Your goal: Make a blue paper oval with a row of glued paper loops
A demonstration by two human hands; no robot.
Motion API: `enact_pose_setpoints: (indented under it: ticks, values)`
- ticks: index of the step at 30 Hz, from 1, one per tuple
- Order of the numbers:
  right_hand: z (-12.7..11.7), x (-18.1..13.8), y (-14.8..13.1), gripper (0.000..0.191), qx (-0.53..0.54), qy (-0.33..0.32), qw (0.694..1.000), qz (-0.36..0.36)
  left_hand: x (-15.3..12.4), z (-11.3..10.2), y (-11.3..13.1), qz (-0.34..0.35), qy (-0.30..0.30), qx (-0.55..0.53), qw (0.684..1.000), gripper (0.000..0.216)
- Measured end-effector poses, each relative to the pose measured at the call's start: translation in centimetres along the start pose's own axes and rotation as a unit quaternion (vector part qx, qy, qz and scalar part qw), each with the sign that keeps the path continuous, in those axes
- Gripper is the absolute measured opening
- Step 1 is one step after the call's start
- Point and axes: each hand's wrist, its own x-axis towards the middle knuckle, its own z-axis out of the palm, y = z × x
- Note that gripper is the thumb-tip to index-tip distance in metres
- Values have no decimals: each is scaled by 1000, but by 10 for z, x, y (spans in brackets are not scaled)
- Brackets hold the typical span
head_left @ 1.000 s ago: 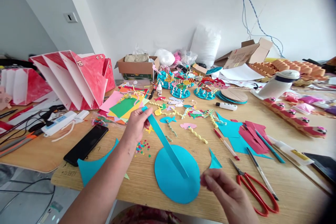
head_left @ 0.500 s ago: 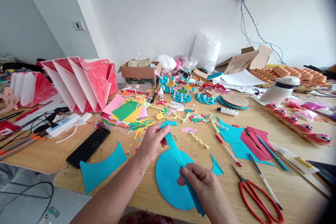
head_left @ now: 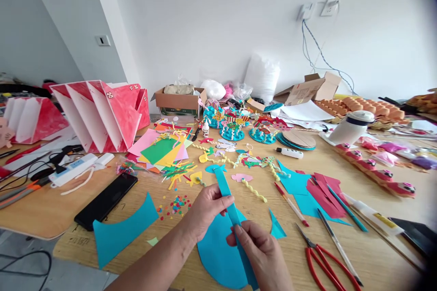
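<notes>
Both grips are pinching one long blue paper strip [head_left: 223,186]. The left hand [head_left: 210,208] has its upper part between thumb and fingers; the right hand [head_left: 256,246] pinches it lower down, with thumb and fingers pressed together on it. The strip slants over a blue disc [head_left: 216,252] at the near edge of the surface [head_left: 293,245]; whether it touches the disc, I cannot tell.

Judging by how things lie, the disc looks fully cut out and the strip trimmed to shape. The part of the disc left uncovered by hands and strip is plain, with nothing fixed to it. The strip appears loose too, held only by the hands, with no fold or curl that I can make out.

Just around this lie the leavings of cutting: a large curved blue scrap [head_left: 124,232] to the left, a small triangular offcut [head_left: 277,226] to the right, and paper dots [head_left: 180,202] beyond the left wrist. Red-handled scissors [head_left: 312,246] rest unused nearby.

Farther out, a blue fish [head_left: 212,169] and a pink fish [head_left: 241,177] are cut and lie flat near twisted yellow strips [head_left: 254,190], apart from the disc. At the back, several decorated models [head_left: 262,132] on blue bases seem much further along, beside a stack of round boards [head_left: 296,140] that carry no decoration on top.
</notes>
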Motion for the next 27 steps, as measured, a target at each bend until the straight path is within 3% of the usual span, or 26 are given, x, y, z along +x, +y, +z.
enact_pose_setpoints:
  ticks: [3,9,15,21,27]
  values:
    - [-1,-1,-5,43,2,-8,1000,-2,-1,3,0,4,35,21,999,23]
    - [-6,11,-20,41,13,-26,999,-27,-3,8,1,-12,-13,0,1000,23]
    - [1,17,-17,39,38,-4,999,-33,-4,9,1,-28,4,-27,999,27]
    - [2,8,-20,42,57,-46,997,10,2,5,7,-4,47,-28,998,28]
    - [1,3,-21,42,73,-60,995,38,5,1,13,19,48,-20,998,28]
